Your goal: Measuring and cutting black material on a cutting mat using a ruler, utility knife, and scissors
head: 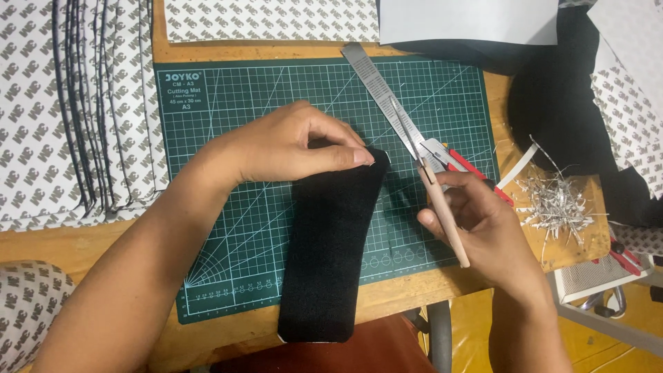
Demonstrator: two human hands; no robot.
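I am working over a green cutting mat (228,228) that is lying on a wooden table (387,293), with a thick stack of patterned backing sheets (76,110) sitting at the far left and a heap of black material (559,103) at the far right. A long black strip (331,255) is lying down the middle of the mat, its near end hanging past the mat's edge, and it is looking already cut to shape. My left hand (290,145) is pinching the strip's far right corner between thumb and fingers, so the corner seems to be only just being started. My right hand (483,221) is closed around a wooden-handled tool (442,207), its metal tip pointing toward that corner. A steel ruler (380,90) is lying slantwise beyond, a red-handled cutter (469,169) beside it, and paper trimmings (556,204) are piling up at the right.
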